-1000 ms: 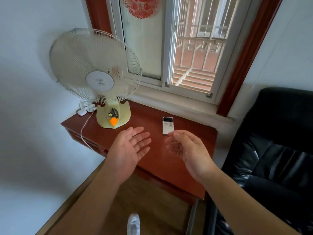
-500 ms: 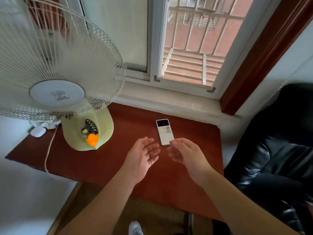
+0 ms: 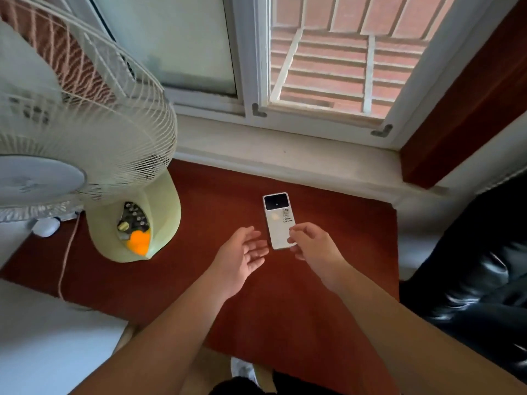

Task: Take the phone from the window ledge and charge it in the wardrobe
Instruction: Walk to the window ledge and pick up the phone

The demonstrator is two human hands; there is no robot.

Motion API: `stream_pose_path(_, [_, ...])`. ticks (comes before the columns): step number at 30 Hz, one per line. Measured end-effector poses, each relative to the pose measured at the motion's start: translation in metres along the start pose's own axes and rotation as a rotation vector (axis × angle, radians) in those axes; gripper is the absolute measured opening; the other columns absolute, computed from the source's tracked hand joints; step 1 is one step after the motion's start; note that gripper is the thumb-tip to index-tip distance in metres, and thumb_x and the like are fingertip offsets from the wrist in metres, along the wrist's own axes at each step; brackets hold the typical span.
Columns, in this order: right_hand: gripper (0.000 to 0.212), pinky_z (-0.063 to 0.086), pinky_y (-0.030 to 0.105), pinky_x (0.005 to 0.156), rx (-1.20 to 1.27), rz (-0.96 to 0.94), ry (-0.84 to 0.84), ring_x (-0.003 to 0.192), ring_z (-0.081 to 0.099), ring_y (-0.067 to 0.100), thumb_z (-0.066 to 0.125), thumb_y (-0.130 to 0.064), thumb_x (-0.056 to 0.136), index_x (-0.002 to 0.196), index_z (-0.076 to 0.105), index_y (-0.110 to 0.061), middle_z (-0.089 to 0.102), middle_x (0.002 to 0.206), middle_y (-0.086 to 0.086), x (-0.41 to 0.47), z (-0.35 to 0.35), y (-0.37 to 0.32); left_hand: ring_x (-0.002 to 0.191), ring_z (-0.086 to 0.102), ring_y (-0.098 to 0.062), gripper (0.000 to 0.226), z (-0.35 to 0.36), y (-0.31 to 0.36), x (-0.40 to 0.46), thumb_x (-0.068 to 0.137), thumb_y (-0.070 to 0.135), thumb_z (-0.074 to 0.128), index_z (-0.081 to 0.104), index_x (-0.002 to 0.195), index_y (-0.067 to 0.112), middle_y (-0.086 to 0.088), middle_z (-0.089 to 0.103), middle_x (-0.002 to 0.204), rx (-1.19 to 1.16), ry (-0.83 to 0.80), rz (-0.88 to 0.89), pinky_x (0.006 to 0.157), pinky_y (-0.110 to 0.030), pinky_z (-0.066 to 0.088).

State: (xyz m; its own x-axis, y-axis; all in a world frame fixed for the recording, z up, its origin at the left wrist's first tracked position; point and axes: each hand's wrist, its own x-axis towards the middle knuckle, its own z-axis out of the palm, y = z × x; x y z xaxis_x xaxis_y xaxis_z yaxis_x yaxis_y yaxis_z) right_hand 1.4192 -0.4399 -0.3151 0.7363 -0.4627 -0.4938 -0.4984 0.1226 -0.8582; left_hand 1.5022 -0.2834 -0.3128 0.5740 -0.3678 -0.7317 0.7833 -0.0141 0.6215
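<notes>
Reaching right hand [image 3: 312,246], fingers [image 3: 296,230] at phone [image 3: 278,220]

The supporting surface is a reddish-brown wooden ledge [image 3: 216,295] set directly below the window, with its far edge against the pale sill. Three items rest on it.

1. A white phone [image 3: 278,223] lies flat, back side up, near the middle of the surface. Its dark camera panel faces the window. Small handwritten markings appear below that panel.
2. A pale yellow-green desk fan [image 3: 134,220] stands upright on the left portion, well apart from the phone. Its base carries a button panel and an orange control.
3. A thin cord [image 3: 66,258] runs from behind the fan base across the left portion toward the near edge.
</notes>
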Motion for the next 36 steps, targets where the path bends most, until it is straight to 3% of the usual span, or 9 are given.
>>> stream_pose_path(4, [0.019,0.056,0.038,0.077,-0.076,0.040,-0.012,0.080,0.068,0.013,0.056,-0.038,0.081,0.094,0.065,-0.029,0.071,0.092,-0.005,0.040,-0.001,0.006,0.108,0.062,-0.032,0.032,0.008,0.007,0.026,0.096,0.029,0.052,0.060,0.114,0.004,-0.020,0.064,0.116,0.035,0.044,-0.024,0.096,-0.043,0.045])
stream_pose_path(7, [0.024,0.053,0.029,0.063,-0.221,0.021,-0.003,0.080,0.066,0.012,0.054,-0.043,0.078,0.097,0.063,-0.030,0.070,0.091,-0.009,0.060,0.000,0.011,0.106,0.063,-0.030,0.034,0.010,0.008,0.051,0.094,0.032,0.054,0.062,0.113,0.005,-0.019,0.065,0.114,0.075,0.079,-0.031,0.089,-0.039,0.047])
stream_pose_path(9, [0.028,0.042,0.021,0.053,-0.335,-0.007,-0.001,0.074,0.062,0.004,0.053,-0.042,0.078,0.101,0.061,-0.029,0.067,0.091,-0.011,0.074,-0.001,0.010,0.104,0.063,-0.026,0.034,0.012,0.006,0.068,0.094,0.032,0.055,0.061,0.116,0.007,-0.015,0.065,0.113,0.167,0.125,-0.020,0.085,-0.036,0.047])
stream_pose_path(15, [0.041,0.038,0.020,0.051,-0.460,0.038,-0.008,0.078,0.060,0.006,0.053,-0.036,0.077,0.115,0.060,-0.024,0.066,0.105,-0.003,0.104,-0.003,0.018,0.100,0.059,-0.015,0.029,0.019,-0.001,0.102,0.094,0.037,0.054,0.056,0.117,0.019,-0.004,0.060,0.115,0.199,0.136,-0.063,0.086,-0.035,0.045])
stream_pose_path(20, [0.032,0.045,0.024,0.056,-0.383,0.071,-0.004,0.085,0.064,0.014,0.054,-0.032,0.080,0.110,0.063,-0.023,0.066,0.108,0.000,0.116,0.002,0.022,0.107,0.056,-0.019,0.047,0.022,0.001,0.113,0.095,0.046,0.050,0.052,0.130,0.014,-0.002,0.059,0.111,0.084,0.139,-0.104,0.090,-0.039,0.043])
stream_pose_path(27, [0.020,0.052,0.030,0.063,-0.164,0.208,0.024,0.083,0.065,0.011,0.053,-0.046,0.083,0.095,0.064,-0.033,0.069,0.094,-0.010,0.126,-0.004,0.020,0.105,0.055,-0.021,0.038,0.028,0.005,0.127,0.094,0.048,0.051,0.060,0.109,0.014,-0.002,0.060,0.106,0.016,0.174,-0.184,0.095,-0.046,0.041])
stream_pose_path(31, [0.025,0.055,0.044,0.085,-0.019,0.261,0.014,0.092,0.068,0.018,0.052,-0.052,0.084,0.094,0.063,-0.031,0.072,0.100,-0.002,0.130,-0.010,0.025,0.100,0.061,-0.024,0.024,0.032,0.006,0.130,0.095,0.035,0.054,0.065,0.099,0.014,-0.010,0.065,0.107,-0.007,0.210,-0.187,0.083,-0.042,0.047])
stream_pose_path(33, [0.029,0.055,0.044,0.085,0.017,0.289,0.006,0.094,0.068,0.018,0.049,-0.052,0.088,0.097,0.063,-0.029,0.072,0.101,-0.001,0.131,-0.014,0.027,0.097,0.064,-0.026,0.017,0.036,0.008,0.131,0.093,0.024,0.056,0.066,0.099,0.012,-0.012,0.069,0.102,0.007,0.221,-0.170,0.071,-0.039,0.050])
stream_pose_path(36, [0.033,0.055,0.037,0.078,0.131,0.338,0.020,0.089,0.070,0.015,0.047,-0.050,0.092,0.099,0.065,-0.024,0.074,0.096,-0.003,0.131,-0.019,0.026,0.095,0.069,-0.029,0.019,0.038,0.011,0.134,0.088,0.012,0.055,0.063,0.105,0.011,-0.014,0.072,0.102,0.044,0.152,-0.156,0.068,-0.042,0.055])
